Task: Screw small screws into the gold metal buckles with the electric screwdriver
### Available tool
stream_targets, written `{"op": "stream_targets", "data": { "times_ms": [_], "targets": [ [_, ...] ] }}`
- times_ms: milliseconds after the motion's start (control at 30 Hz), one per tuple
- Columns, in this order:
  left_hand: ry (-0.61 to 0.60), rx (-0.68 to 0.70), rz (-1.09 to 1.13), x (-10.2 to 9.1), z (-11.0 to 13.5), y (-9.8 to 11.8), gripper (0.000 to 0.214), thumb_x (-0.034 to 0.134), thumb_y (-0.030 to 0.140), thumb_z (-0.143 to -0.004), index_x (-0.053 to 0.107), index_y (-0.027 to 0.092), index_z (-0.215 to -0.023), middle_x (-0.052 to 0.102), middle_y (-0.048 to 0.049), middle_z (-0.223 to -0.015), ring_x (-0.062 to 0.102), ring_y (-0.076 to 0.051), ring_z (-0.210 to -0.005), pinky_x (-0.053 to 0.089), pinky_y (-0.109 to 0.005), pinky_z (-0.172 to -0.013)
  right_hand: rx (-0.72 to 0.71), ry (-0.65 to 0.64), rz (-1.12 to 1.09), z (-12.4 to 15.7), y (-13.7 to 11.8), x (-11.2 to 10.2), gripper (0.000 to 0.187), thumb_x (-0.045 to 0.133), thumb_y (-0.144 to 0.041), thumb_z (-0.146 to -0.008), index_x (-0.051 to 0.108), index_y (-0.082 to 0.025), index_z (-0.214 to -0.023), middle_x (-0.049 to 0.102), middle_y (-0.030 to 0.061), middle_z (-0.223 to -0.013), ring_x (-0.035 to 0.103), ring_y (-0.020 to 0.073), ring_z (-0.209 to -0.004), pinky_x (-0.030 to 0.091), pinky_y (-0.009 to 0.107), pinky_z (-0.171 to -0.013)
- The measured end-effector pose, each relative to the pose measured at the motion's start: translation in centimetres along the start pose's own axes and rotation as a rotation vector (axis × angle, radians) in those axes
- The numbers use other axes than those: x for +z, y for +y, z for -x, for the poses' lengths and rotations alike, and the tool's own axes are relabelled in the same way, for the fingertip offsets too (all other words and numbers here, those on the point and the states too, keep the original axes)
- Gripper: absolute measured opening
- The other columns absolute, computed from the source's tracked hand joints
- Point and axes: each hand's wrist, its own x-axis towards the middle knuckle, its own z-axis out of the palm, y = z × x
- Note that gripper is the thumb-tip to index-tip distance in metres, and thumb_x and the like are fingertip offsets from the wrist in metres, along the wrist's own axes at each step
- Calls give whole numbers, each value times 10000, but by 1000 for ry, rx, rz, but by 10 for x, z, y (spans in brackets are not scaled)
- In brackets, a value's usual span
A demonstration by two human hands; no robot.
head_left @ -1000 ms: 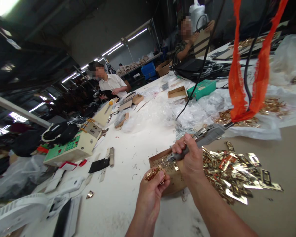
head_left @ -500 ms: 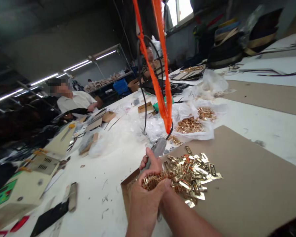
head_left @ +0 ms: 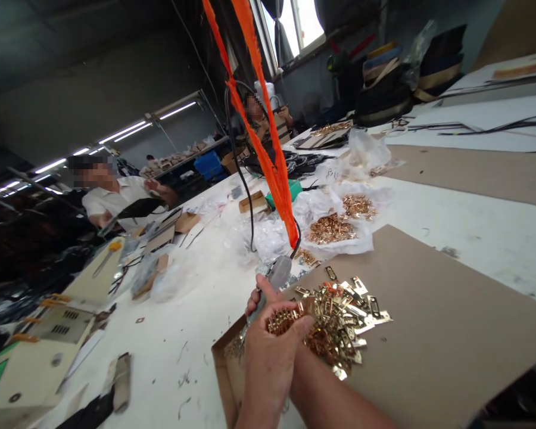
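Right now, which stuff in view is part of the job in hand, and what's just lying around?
In hand: left hand gripping stacked gold clips; right hand on grey power tool; gold plate pile.
Lying about: bagged fittings; green box; beige machine.

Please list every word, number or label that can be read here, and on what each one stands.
No text can be read.
Dark marks on the plastic bag: too blurred.
Panel of the machine: too small.
Gold parts, and the tool in the right hand: no marking visible.
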Motion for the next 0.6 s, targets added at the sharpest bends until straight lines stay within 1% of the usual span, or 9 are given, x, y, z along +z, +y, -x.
{"op": "stream_targets", "data": {
  "times_ms": [133,167,233,267,300,367,433,500,600],
  "targets": [
    [-32,-60,322,1,2,-3,307,919,295,-621,759,177,-854,794,-78,-871,738,-237,-786,583,-314,-735,-162,-17,565,4,-13,1,491,480,-574,-977,342,-272,-615,475,-83,-509,476,103,-384,405,212,-326],
    [-33,-95,433,-3,3,-7,349,933,312,-612,749,169,-872,792,-86,-882,745,-241,-781,594,-320,-730,-202,-31,679,7,-15,2,487,494,-545,-970,340,-278,-592,484,-81,-516,487,95,-405,394,193,-321],
    [-20,-164,638,-18,5,-18,414,948,330,-610,732,158,-918,788,-95,-901,756,-244,-773,612,-320,-705,-245,-44,784,14,-19,5,482,488,-528,-966,315,-291,-583,463,-80,-515,506,94,-430,397,177,-330],
    [-1,-186,717,-28,7,-25,426,948,325,-619,728,155,-941,786,-95,-912,760,-242,-778,617,-311,-697,-242,-35,747,18,-20,7,481,478,-536,-971,299,-291,-598,434,-83,-509,506,99,-431,416,179,-350],
    [26,-198,773,-39,9,-33,427,946,315,-633,727,151,-961,784,-94,-925,761,-235,-787,622,-298,-695,-215,-9,624,21,-21,9,483,487,-554,-969,289,-283,-621,400,-88,-502,494,103,-422,433,189,-371],
    [104,-211,847,-63,15,-51,416,945,292,-646,731,141,-970,780,-90,-943,760,-217,-797,628,-273,-694,-98,53,230,29,-24,14,488,584,-592,-911,324,-258,-667,366,-103,-509,442,94,-407,439,199,-400],
    [202,-232,893,-83,21,-70,404,952,278,-638,735,131,-945,777,-86,-936,756,-202,-793,634,-256,-687,51,104,-183,36,-29,18,484,768,-549,-776,404,-235,-713,387,-111,-532,408,78,-422,417,190,-418],
    [302,-266,922,-97,26,-88,399,961,267,-623,735,129,-922,775,-82,-923,754,-197,-782,639,-250,-673,117,93,-325,42,-35,21,475,861,-434,-703,436,-223,-729,403,-110,-550,401,68,-448,404,182,-440],
    [375,-300,944,-104,29,-108,375,952,255,-643,733,129,-920,776,-87,-934,754,-198,-787,647,-258,-680,129,21,-330,52,-42,24,468,871,-382,-715,434,-212,-710,400,-102,-562,385,63,-462,390,191,-451]
  ]
}}
